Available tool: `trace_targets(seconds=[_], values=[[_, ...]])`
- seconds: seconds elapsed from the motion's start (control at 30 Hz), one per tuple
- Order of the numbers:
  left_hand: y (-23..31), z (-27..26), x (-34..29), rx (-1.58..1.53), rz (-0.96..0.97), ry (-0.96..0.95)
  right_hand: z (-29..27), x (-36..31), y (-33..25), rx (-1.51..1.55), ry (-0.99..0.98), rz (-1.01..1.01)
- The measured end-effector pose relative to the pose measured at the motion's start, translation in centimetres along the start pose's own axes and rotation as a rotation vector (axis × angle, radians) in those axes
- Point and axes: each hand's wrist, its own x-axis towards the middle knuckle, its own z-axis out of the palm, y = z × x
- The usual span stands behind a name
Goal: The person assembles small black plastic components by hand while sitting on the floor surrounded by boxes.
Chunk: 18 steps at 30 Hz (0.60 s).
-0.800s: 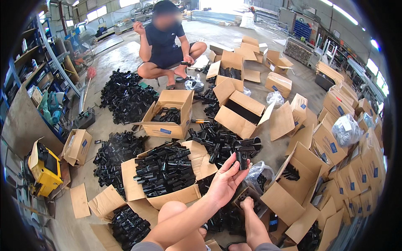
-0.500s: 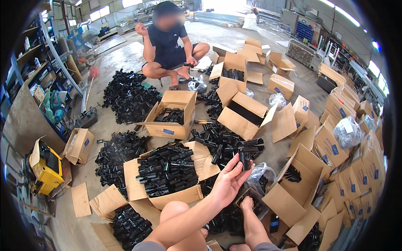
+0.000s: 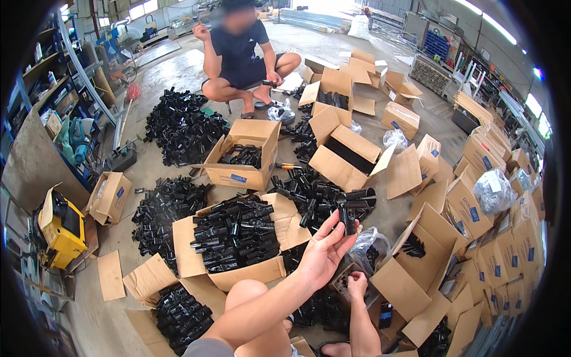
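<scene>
My left hand [image 3: 323, 254] is raised in front of me, thumb and fingers closed on a black tubular fitting [image 3: 349, 221] with a short, open-ended tube on top. Lower and to the right, my right hand [image 3: 357, 285] is over a small open container [image 3: 341, 282] that holds small dark parts. Its fingertips are pinched together, and I cannot make out what is between them. Beside that container lies a clear plastic bag [image 3: 370, 247]. An open carton [image 3: 247, 278] stacked with black fittings [image 3: 238, 232] stands left of my left hand.
Opposite me a person [image 3: 241, 59] squats, holding a black part. Loose piles of black fittings [image 3: 181, 128] cover the floor. Another open carton [image 3: 250, 178] stands mid-floor; cartons [image 3: 476, 202] crowd the right. A yellow machine [image 3: 62, 229] sits left. A phone [image 3: 386, 315] lies near my right forearm.
My right hand has come up from inside the small container to its rim, fingers now pinched. My left hand still holds the fitting, turned slightly. The view has shifted a little.
</scene>
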Motion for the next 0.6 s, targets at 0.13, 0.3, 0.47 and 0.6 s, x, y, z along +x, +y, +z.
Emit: trace_targets(seconds=[0.13,0.3,0.47,0.6], values=[[-0.6,0.2,0.0,-0.001,0.014,-0.011,-4.7,-0.6,-4.7,0.818,-0.206,0.010],[-1.1,-0.5,-0.1,0.079,0.054,-0.013,-12.9,-4.9,-21.7,1.009,-0.097,-0.173],[-2.0,0.3,-0.8,0.132,0.053,-0.003,-16.2,-9.0,-30.3,1.038,-0.094,-0.424],[-2.5,0.1,-1.1,0.131,0.073,0.019,-14.0,-9.4,-31.3,0.838,0.070,-0.662]])
